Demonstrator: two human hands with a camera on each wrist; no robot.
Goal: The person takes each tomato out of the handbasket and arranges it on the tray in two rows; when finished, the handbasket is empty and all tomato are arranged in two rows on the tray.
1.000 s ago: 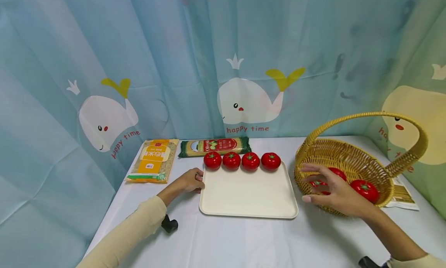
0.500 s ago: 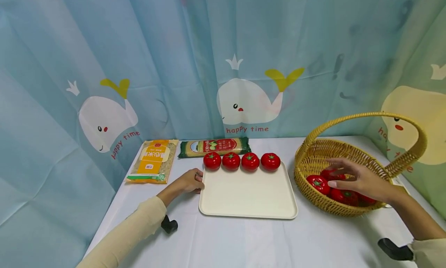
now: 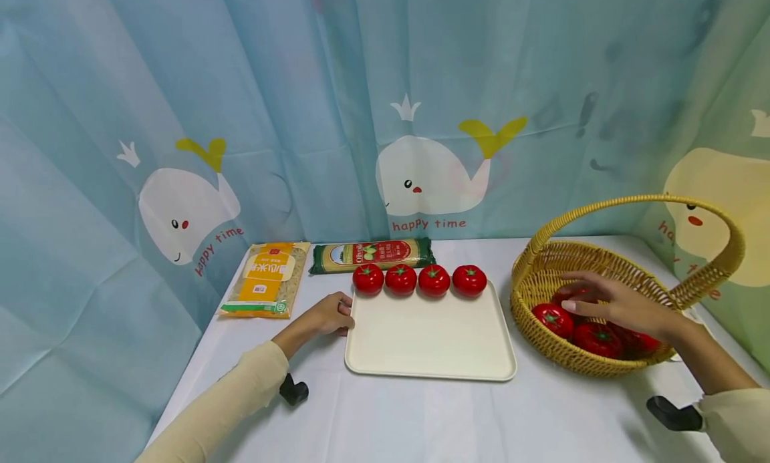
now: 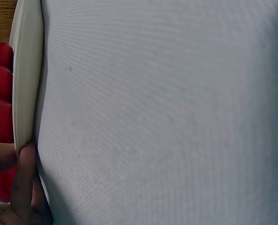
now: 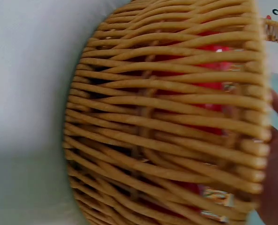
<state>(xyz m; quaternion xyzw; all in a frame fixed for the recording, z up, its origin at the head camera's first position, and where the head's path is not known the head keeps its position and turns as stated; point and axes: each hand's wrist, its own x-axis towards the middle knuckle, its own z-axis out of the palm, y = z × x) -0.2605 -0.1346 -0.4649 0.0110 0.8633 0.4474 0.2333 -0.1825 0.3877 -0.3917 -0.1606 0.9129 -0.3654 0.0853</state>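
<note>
My left hand (image 3: 327,315) pinches the left rim of a cream rectangular tray (image 3: 430,343); in the left wrist view the thumb and fingers clasp the tray's edge (image 4: 27,70). Along its far side sits a row of several red tomatoes (image 3: 434,280). At the right, my right hand (image 3: 619,306) reaches into a wicker basket (image 3: 565,349), thumb and fingers around a tomato (image 3: 558,296) at the back of the pile. Other tomatoes (image 3: 595,341) lie below and beside it. In the right wrist view the basket's woven side (image 5: 167,108) hides most of the hand.
A bag of rice (image 3: 267,280) lies at the table's back left, and a pasta packet (image 3: 371,256) behind the tray. The basket's tall handle (image 3: 625,200) arches over the right wrist area. A blue curtain (image 3: 301,115) hangs behind the white table (image 3: 409,423).
My right hand has moved from the basket's left side, near the tray, rightward and into the basket, closing around a tomato. The left hand stays on the tray rim.
</note>
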